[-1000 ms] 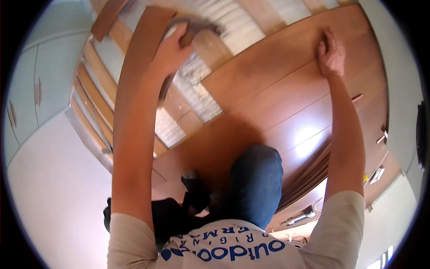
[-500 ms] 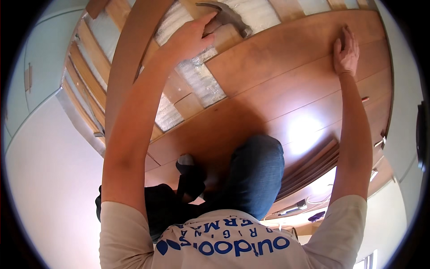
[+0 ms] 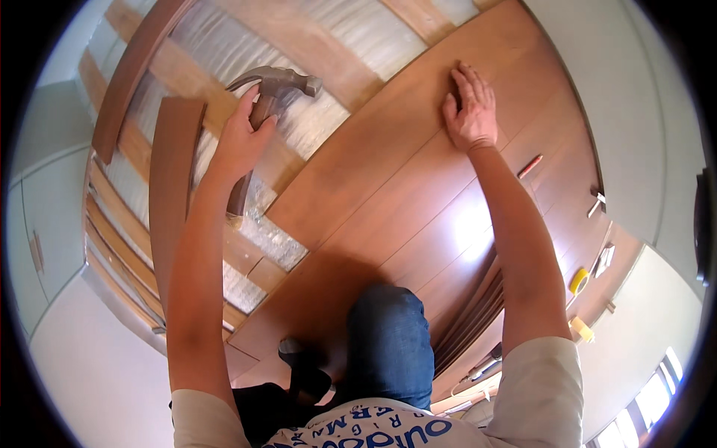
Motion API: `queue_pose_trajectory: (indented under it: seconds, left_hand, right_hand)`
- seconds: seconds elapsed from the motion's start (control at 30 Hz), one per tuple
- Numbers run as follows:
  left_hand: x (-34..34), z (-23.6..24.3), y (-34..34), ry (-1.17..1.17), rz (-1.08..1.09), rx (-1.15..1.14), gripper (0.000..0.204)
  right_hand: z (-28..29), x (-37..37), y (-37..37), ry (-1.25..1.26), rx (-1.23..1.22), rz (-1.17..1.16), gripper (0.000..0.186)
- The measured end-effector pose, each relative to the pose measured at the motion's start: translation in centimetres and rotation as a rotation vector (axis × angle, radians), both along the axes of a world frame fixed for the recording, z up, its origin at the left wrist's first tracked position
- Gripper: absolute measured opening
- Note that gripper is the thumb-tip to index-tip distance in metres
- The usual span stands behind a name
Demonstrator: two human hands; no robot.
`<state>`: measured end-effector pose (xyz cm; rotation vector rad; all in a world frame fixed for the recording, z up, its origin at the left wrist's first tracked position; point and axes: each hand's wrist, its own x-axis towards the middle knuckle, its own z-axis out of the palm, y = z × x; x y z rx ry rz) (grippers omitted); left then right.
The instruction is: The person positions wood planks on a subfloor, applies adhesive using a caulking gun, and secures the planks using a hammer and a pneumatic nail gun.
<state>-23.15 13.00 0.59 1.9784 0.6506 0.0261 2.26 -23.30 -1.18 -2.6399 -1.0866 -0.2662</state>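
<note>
My left hand (image 3: pixel 243 142) is closed round the handle of a claw hammer (image 3: pixel 278 79). The hammer's dark head points away from me, above the foil-covered gap beside the laid boards. Its handle passes down under my palm, partly hidden by the hand. My right hand (image 3: pixel 472 112) lies with fingers stretched out on the outermost brown floorboard (image 3: pixel 418 104), close to its far end. That board fits against the rows of laid flooring (image 3: pixel 403 216) under my knee.
Wooden battens (image 3: pixel 306 45) cross silvery sheeting (image 3: pixel 239 37) at the far left. Loose boards (image 3: pixel 172 172) lie over them. A red pencil (image 3: pixel 530 166) rests on the laid floor, with yellow tape (image 3: pixel 579 281) and a stack of planks (image 3: pixel 470 321) at the right. Walls border both sides.
The view has turned, so the floor and both hands appear shifted to the left. My left hand has brought the hammer nearer to me, and more of its handle shows. The right hand stays on the board.
</note>
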Motion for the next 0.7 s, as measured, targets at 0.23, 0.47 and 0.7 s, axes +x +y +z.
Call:
queue_pose_trajectory:
  seconds: [0.23, 0.47, 0.7]
  left_hand:
    - [8.7, 1.3, -3.7, 0.257, -0.272, 0.256, 0.068]
    - [8.6, 2.0, -2.1, 0.093, -0.491, 0.363, 0.068]
    - [7.3, 1.7, 1.6, 0.135, -0.262, 0.606, 0.064]
  right_hand:
    - [0.8, -0.3, 0.9, 0.111, 0.017, -0.029, 0.052]
    - [1.3, 0.2, 0.7, 0.162, 0.048, -0.044, 0.053]
    - [1.6, 0.6, 0.9, 0.190, 0.082, -0.009, 0.050]
